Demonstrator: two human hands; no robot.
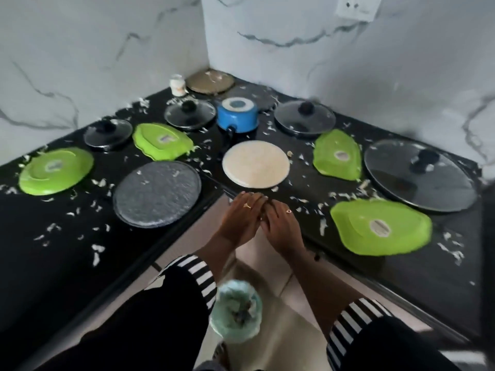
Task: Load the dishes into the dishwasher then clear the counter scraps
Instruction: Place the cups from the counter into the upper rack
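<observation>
My left hand [242, 216] and my right hand [281, 223] are held together at the inner corner of the black counter [53, 263], fingers straight, backs up, holding nothing I can see. Just beyond them lies a cream round plate [256, 167]. A grey speckled plate [157, 194] lies to the left. Several green dishes lie upside down, among them one at the left [56, 171] and one at the right [380, 227]. White scraps [97, 253] are scattered over the whole counter.
A blue pot [237, 115] stands upside down at the back. Several glass lids lie around it, the largest at the far right [420, 174]. A small white cup [177, 85] and a brown plate [210, 82] sit in the corner. A lined bin [235, 311] stands on the floor below my hands.
</observation>
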